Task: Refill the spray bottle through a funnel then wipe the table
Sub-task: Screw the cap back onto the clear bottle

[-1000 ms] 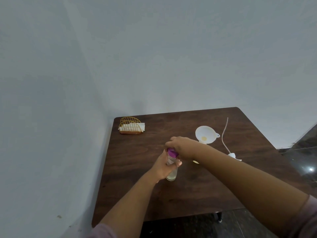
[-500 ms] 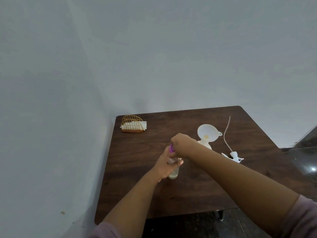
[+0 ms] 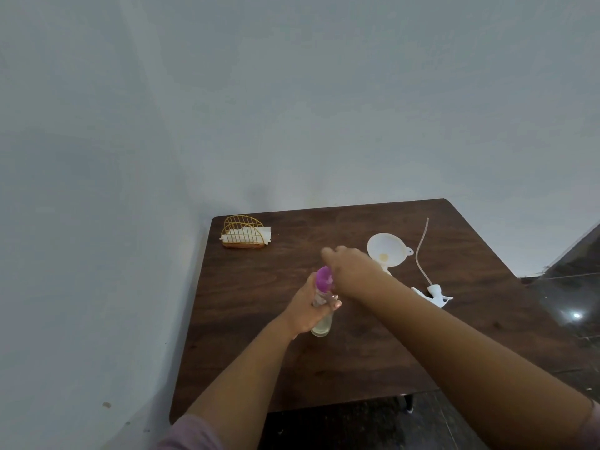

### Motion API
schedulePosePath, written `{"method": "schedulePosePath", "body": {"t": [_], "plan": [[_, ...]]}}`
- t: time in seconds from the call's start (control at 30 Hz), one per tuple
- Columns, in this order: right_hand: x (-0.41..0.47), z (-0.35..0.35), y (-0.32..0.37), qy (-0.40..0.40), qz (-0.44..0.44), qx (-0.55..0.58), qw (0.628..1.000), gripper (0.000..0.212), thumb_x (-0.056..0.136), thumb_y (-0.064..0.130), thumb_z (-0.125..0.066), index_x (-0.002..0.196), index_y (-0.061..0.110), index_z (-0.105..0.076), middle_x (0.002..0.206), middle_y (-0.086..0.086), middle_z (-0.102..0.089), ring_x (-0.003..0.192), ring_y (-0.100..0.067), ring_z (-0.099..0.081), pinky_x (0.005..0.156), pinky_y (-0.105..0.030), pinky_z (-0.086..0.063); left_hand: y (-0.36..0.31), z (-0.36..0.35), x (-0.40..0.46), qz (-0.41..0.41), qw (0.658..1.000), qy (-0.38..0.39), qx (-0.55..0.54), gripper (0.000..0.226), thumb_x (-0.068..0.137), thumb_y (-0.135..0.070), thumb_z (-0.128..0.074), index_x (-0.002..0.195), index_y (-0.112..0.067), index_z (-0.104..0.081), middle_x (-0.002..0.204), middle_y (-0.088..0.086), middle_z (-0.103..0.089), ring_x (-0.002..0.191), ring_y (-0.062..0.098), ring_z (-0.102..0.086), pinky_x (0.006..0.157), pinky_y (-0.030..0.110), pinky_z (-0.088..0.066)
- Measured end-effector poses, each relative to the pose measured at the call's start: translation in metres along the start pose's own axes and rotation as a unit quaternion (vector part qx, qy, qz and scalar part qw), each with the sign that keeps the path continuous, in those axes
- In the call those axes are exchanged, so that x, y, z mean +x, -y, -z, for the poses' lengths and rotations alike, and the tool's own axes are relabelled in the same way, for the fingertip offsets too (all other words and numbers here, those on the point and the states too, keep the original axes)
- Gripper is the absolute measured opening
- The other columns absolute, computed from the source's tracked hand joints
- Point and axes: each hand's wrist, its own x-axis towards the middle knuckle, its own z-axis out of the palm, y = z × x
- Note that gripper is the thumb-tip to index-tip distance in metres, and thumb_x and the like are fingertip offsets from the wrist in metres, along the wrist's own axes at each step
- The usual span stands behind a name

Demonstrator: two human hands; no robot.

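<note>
Matt dark wood table (image 3: pixel 259 319); clear plastic bottle (image 3: pixel 322 326); gold wire holder (image 3: pixel 243 231)

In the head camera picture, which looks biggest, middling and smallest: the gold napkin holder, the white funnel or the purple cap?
1. Gold napkin holder and white funnel: they look about alike, so I won't rank them.
2. Purple cap: smallest, though it's partly hidden by the right hand.

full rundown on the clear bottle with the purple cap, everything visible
The bottle is small, clear, plastic-looking, with pale yellowish liquid low inside. It stands roughly upright on the dark wood table, left of the white funnel. A purple cap sits on top. The left hand grips its body; the right hand is at the cap, though contact is blurred.
</note>
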Motion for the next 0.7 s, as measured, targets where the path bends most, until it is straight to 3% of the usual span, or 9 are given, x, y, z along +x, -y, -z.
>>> {"method": "schedulePosePath", "body": {"t": [0.03,0.1,0.2,0.27,0.4,0.47,0.53,0.63,0.7], "plan": [[0.004,-0.004,0.003,0.026,0.045,-0.032,0.998,0.056,0.079,0.023,-0.074,0.127,0.018,-0.046,0.127,-0.003,-0.049,0.112,-0.027,-0.049,0.089,-0.037,-0.049,0.000,0.000,0.000,-0.006,1.000,0.001,0.007,0.058,0.087,-0.018,-0.071,0.128,-0.042,-0.037,0.123,-0.014,-0.055,0.119,0.005,-0.051,0.095,0.025,-0.041],[0.001,-0.014,0.013,0.027,0.062,-0.041,0.997,0.052,0.084,0.019,-0.069,0.131,0.017,-0.046,0.127,-0.003,-0.047,0.112,-0.027,-0.048,0.090,-0.037,-0.048,0.000,0.002,0.001,-0.002,1.000,0.004,0.011,0.061,0.088,-0.016,-0.069,0.135,-0.035,-0.034,0.114,-0.020,-0.051,0.112,0.000,-0.047,0.092,0.020,-0.040],[0.003,-0.028,0.015,-0.031,-0.040,0.088,0.995,0.023,0.095,0.028,-0.051,0.108,0.010,-0.057,0.098,-0.008,-0.056,0.097,-0.028,-0.058,0.073,-0.034,-0.046,-0.002,0.000,-0.002,0.000,1.000,0.006,0.016,0.065,0.087,-0.015,-0.070,0.138,-0.032,-0.034,0.113,-0.020,-0.051,0.109,-0.001,-0.046,0.088,0.018,-0.040],[-0.001,-0.028,0.014,-0.017,-0.079,0.121,0.989,0.040,0.096,0.045,-0.043,0.096,0.010,-0.061,0.083,-0.007,-0.059,0.084,-0.023,-0.060,0.070,-0.033,-0.043,0.001,0.000,-0.003,0.000,1.000,-0.003,0.008,0.066,0.086,-0.016,-0.072,0.140,-0.029,-0.037,0.123,-0.012,-0.053,0.117,0.007,-0.049,0.091,0.023,-0.042],[-0.011,-0.016,0.005,0.117,-0.019,0.157,0.980,0.046,0.095,0.053,-0.041,0.089,0.014,-0.066,0.072,-0.008,-0.066,0.065,-0.020,-0.064,0.067,-0.030,-0.052,0.004,0.009,-0.001,-0.002,0.999,-0.032,-0.003,0.064,0.084,-0.014,-0.073,0.138,-0.028,-0.041,0.124,-0.005,-0.057,0.119,0.015,-0.054,0.091,0.025,-0.047],[-0.009,-0.010,-0.004,0.051,-0.016,0.163,0.985,0.042,0.088,0.053,-0.053,0.071,0.015,-0.057,0.068,-0.001,-0.060,0.067,-0.019,-0.061,0.061,-0.028,-0.047,0.001,0.008,0.000,-0.005,1.000,-0.003,0.013,0.069,0.083,-0.020,-0.074,0.139,-0.034,-0.038,0.126,-0.011,-0.057,0.121,0.011,-0.052,0.098,0.031,-0.046],[-0.004,-0.007,-0.008,-0.057,0.025,0.123,0.990,0.025,0.083,0.040,-0.064,0.085,0.016,-0.054,0.088,-0.001,-0.057,0.083,-0.018,-0.057,0.069,-0.028,-0.046,-0.003,0.005,0.000,0.003,1.000,0.011,0.022,0.063,0.083,-0.026,-0.074,0.136,-0.034,-0.040,0.126,-0.017,-0.055,0.122,0.008,-0.050,0.102,0.034,-0.044],[0.003,-0.017,-0.003,-0.005,0.091,0.058,0.994,0.048,0.081,0.018,-0.069,0.124,0.021,-0.047,0.116,-0.003,-0.043,0.105,-0.022,-0.047,0.086,-0.033,-0.047,-0.005,0.004,-0.001,0.002,0.999,0.009,0.044,0.063,0.086,-0.022,-0.072,0.137,-0.029,-0.037,0.125,-0.011,-0.055,0.117,0.008,-0.051,0.100,0.031,-0.044],[0.005,-0.031,0.006,0.003,0.067,0.035,0.997,0.050,0.086,0.019,-0.064,0.131,0.021,-0.041,0.117,-0.007,-0.042,0.107,-0.029,-0.053,0.085,-0.037,-0.049,-0.002,0.006,0.000,0.004,0.999,0.006,0.052,0.066,0.086,-0.018,-0.071,0.139,-0.028,-0.034,0.118,-0.012,-0.053,0.113,0.007,-0.051,0.092,0.023,-0.044]]}}
